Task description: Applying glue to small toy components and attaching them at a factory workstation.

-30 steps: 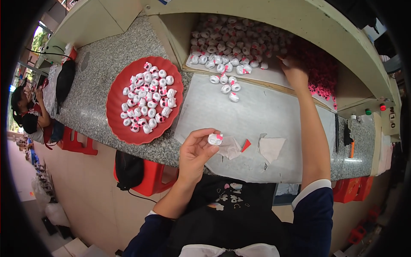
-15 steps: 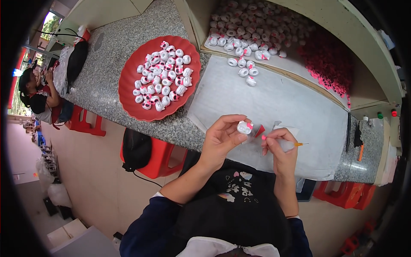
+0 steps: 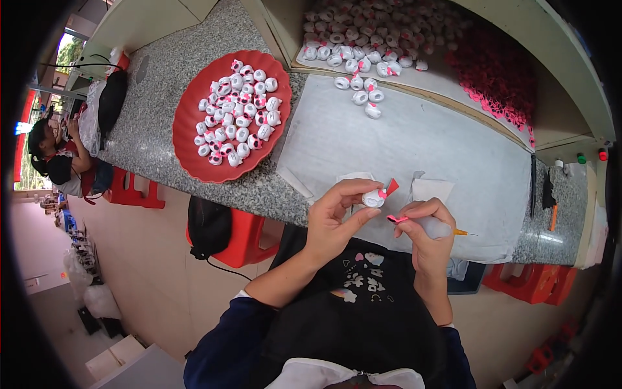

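My left hand (image 3: pixel 329 223) is closed round a small white cat-head figure (image 3: pixel 374 199) with a pink bow, pinching it between thumb and fingertips. In my right hand (image 3: pixel 431 249), thumb and forefinger grip a tiny pink-and-black piece (image 3: pixel 397 219), shaped like sunglasses. The same hand also holds a translucent squeeze bottle (image 3: pixel 435 226), its orange needle tip pointing right. A short gap separates the piece from the figure. Both hands hover over the near part of a pale sheet (image 3: pixel 376 146) on the bench. Behind the figure shows a small red triangular piece (image 3: pixel 392 186).
A red scalloped dish (image 3: pixel 188 152) full of white heads, many with pink-and-black pieces, stands left on the granite bench (image 3: pixel 159 84). A shelf compartment beyond holds piled white heads (image 3: pixel 369 29) and pink pieces (image 3: pixel 492 78). Red stools (image 3: pixel 249 243) stand below; another person (image 3: pixel 68 152) sits far left.
My left hand has turned the figure, so its front no longer faces up. The piece in my right hand now shows its black part, nearer the figure. The view has shifted slightly.
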A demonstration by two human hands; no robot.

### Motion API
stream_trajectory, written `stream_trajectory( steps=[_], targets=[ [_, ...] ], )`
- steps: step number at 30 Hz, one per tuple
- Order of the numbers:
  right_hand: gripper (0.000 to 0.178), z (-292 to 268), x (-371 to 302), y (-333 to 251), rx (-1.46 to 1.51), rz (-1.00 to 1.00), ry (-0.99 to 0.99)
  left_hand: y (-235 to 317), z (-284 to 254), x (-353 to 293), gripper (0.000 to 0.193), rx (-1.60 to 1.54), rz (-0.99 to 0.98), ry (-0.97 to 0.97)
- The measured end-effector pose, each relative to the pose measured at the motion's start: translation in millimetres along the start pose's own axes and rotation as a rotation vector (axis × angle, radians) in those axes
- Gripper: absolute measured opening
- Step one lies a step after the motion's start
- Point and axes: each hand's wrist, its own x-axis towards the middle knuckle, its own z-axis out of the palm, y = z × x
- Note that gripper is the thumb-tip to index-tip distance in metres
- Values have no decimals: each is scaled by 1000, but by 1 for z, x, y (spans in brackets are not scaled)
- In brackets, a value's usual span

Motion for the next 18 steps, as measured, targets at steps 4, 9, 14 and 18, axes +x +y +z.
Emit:
stream_trajectory(
  steps=[4,9,14,18],
  targets=[
    [8,2,3,-3,54,88,-39,3,4,-2,32,-10,-22,48],
    [8,4,4,-3,49,126,-84,-1,-1,0,30,362,218,-32],
    [8,5,6,4,96,135,-48,6,3,2,29,447,253,-30],
    [8,7,5,5,50,97,-12,6,2,1,29,445,254,-74]
  ],
)
